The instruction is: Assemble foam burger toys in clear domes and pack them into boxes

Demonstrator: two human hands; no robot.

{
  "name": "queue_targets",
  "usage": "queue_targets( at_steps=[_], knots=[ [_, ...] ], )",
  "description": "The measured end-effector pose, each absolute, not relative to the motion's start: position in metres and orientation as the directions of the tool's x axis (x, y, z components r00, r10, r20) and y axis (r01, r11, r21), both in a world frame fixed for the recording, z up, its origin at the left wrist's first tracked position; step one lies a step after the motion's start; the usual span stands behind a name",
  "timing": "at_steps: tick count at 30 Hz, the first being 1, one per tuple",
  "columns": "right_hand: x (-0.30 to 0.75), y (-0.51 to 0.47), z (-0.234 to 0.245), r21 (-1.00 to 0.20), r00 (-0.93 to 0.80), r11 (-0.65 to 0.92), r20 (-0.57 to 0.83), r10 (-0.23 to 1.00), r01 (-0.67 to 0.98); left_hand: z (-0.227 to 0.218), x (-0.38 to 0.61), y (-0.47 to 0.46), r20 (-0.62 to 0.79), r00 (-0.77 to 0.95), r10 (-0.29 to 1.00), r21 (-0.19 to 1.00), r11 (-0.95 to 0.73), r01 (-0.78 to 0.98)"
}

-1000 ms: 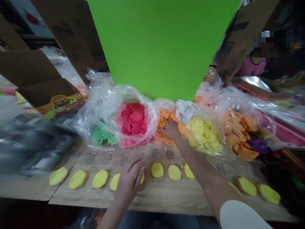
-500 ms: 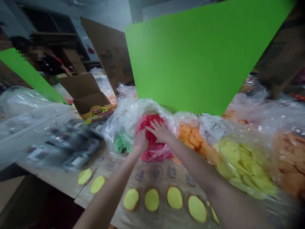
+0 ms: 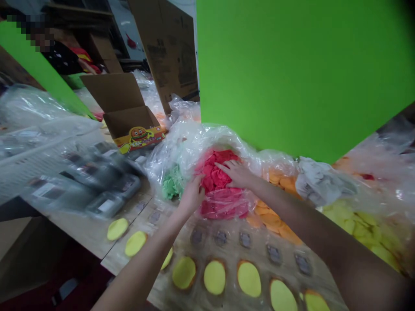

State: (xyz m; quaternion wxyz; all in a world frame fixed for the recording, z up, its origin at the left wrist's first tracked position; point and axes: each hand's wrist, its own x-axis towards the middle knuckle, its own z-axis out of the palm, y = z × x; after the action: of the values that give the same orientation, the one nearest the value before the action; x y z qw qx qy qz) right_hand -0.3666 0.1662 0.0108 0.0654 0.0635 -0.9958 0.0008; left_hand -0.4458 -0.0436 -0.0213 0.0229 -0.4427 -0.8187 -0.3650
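Observation:
Red flat pieces, thin and petal-like, fill a clear plastic bag whose mouth faces me. My right hand lies on the pile with its fingers stretched out and apart. At the pile's left edge is my left hand, its fingers curled together; what they pinch, if anything, is hidden. Green crinkled pieces sit left of the red ones. In front of me, yellow ovals on orange-brown rounds lie in a row on the table, with small clear packets behind them.
A tall green board stands behind the bags. Orange pieces, white pieces and yellow pieces lie to the right. At left are clear plastic packs and an open burger-print carton. Another person is at far left.
My view has tilted down and turned slightly left. The right hand has drawn back to the right and apart from the left hand, uncovering more red pieces.

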Motion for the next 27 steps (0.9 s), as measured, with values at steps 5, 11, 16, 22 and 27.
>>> queue_targets(
  at_steps=[5, 11, 16, 22, 27],
  knots=[
    [-0.374, 0.172, 0.006, -0.007, -0.998, 0.999, 0.043, -0.035, -0.035, -0.012, -0.446, -0.034, 0.329, -0.599, 0.730, 0.497, 0.405, 0.767],
    [-0.370, 0.180, 0.007, -0.148, -0.999, 0.988, 0.028, 0.039, 0.035, -0.012, -0.442, -0.021, 0.209, -0.726, 0.655, 0.360, 0.639, 0.680],
    [-0.366, 0.173, 0.004, -0.135, -0.993, 0.985, 0.042, 0.114, 0.107, -0.014, -0.436, -0.013, 0.206, -0.772, 0.601, 0.292, 0.715, 0.635],
    [-0.366, 0.179, 0.003, -0.197, -0.990, 0.975, 0.075, 0.118, 0.101, -0.004, -0.431, -0.033, 0.280, -0.713, 0.643, 0.410, 0.592, 0.694],
    [-0.368, 0.181, 0.006, -0.276, -0.977, 0.950, 0.107, 0.182, 0.147, 0.006, -0.403, -0.055, 0.363, -0.761, 0.538, 0.792, 0.252, 0.556]
  ],
)
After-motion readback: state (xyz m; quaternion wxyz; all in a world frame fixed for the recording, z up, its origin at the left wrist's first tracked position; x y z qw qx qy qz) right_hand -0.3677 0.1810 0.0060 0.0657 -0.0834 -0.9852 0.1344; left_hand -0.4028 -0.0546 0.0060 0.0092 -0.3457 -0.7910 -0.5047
